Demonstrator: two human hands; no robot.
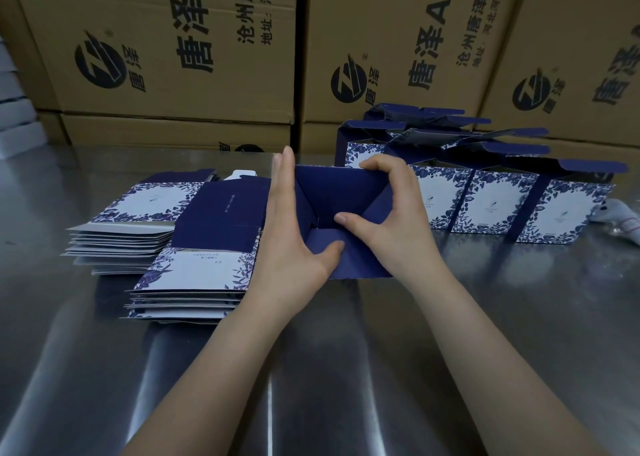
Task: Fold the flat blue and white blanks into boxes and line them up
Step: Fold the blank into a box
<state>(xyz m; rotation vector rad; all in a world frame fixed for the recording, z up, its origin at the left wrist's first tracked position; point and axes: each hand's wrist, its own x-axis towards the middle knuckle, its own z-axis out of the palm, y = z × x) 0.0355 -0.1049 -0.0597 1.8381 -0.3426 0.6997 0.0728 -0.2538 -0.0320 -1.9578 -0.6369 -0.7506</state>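
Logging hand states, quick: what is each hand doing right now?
Left hand: open, straight fingers pressed flat against the half-folded dark blue cardboard box.
Right hand: closed, fingers curled over the box's edge, thumb on a flap.

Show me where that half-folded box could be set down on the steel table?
For the half-folded box: bare table front right, before the finished row; also back left, between the flat stacks and cartons. Crowded: middle left, back right.
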